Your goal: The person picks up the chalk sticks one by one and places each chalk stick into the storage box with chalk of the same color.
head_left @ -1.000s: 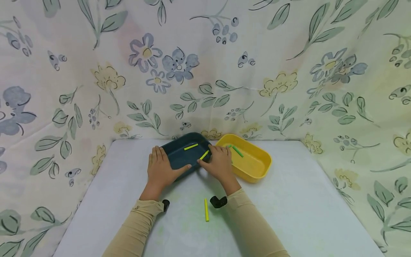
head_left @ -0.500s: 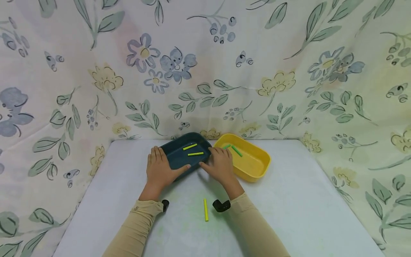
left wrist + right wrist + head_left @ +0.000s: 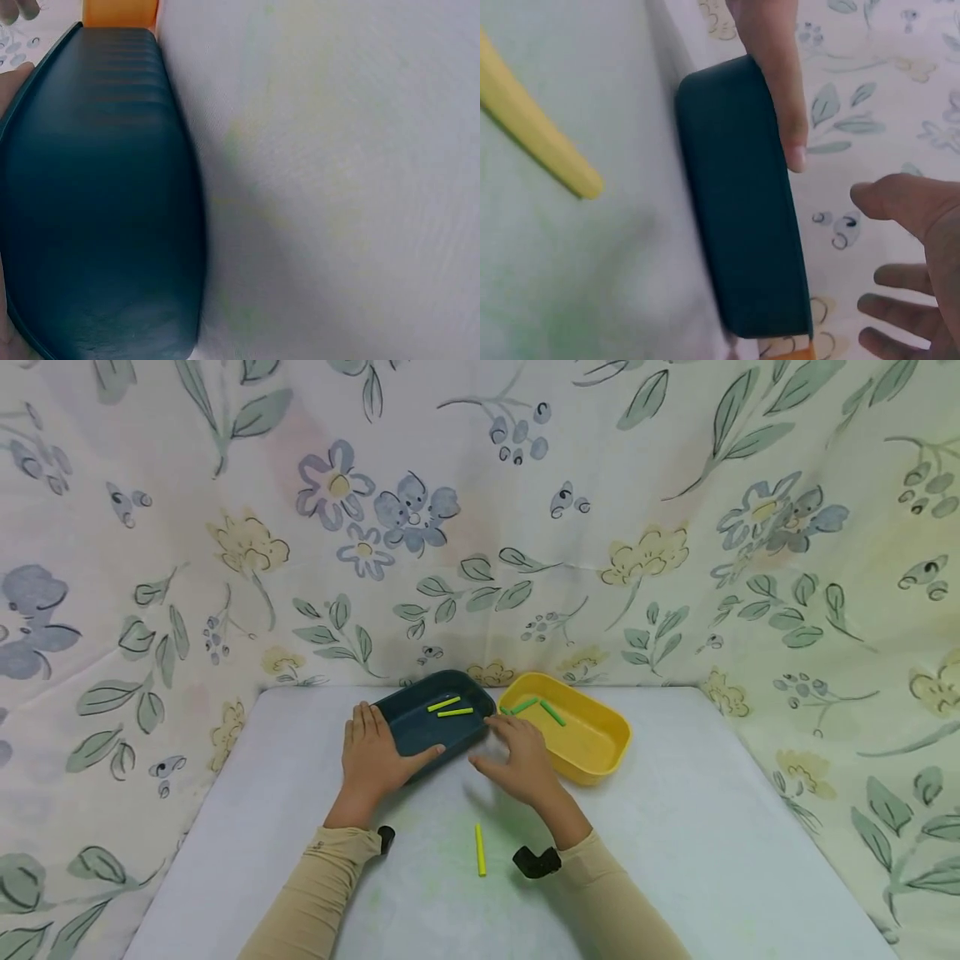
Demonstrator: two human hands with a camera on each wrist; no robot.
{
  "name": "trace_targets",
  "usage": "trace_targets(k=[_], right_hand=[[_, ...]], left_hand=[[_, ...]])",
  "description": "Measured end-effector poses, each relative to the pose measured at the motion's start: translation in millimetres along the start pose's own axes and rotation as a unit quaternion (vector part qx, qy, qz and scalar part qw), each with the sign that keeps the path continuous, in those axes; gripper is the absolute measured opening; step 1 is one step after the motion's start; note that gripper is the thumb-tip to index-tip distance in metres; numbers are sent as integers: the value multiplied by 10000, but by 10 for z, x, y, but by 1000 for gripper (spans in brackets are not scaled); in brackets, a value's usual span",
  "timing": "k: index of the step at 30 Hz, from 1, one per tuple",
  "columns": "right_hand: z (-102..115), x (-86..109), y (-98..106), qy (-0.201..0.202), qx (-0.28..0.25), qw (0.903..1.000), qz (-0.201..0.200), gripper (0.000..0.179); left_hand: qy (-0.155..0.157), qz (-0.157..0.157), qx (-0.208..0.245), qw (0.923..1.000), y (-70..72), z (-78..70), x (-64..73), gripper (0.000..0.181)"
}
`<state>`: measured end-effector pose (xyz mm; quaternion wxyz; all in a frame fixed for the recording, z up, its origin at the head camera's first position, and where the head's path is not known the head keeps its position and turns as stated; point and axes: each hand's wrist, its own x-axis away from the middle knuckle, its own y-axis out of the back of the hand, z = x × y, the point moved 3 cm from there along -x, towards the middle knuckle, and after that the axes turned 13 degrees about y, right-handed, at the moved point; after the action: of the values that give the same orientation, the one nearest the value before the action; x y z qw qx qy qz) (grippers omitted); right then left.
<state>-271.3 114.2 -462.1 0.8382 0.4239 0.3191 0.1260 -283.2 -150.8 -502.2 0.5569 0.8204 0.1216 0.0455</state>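
My left hand (image 3: 372, 760) rests on the left end of a dark teal tray (image 3: 420, 764), its thumb laid straight along the front rim. Inside that tray lie two yellow chalk sticks, one (image 3: 444, 703) behind the other (image 3: 455, 712). Just off the tray's right end hovers my right hand (image 3: 521, 758), fingers spread and holding nothing; the right wrist view shows a gap between this hand (image 3: 934, 255) and the teal tray (image 3: 742, 202). Another yellow chalk stick (image 3: 481, 850) lies on the white cloth between my forearms.
A yellow tray (image 3: 581, 768) stands to the right of the teal one, with green chalk sticks (image 3: 552, 713) in it. My right hand partly hides its left end. The patterned cloth (image 3: 480, 527) rises behind the table. Faint green smudges mark the white cloth (image 3: 435, 877).
My right hand let go of a yellow chalk stick, which now lies in the teal tray beside the other. It then drew back toward me and to the right. My left hand stayed.
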Motion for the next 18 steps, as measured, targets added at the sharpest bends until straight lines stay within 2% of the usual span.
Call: trace_targets(k=[8, 18], right_hand=[[41, 210, 13, 158, -106, 9991, 374, 68], [23, 457, -64, -31, -83, 9954, 956, 68]], left_hand=[[34, 33, -67, 10000, 30, -6, 22, 151], [46, 75, -28, 10000, 29, -9, 22, 151]])
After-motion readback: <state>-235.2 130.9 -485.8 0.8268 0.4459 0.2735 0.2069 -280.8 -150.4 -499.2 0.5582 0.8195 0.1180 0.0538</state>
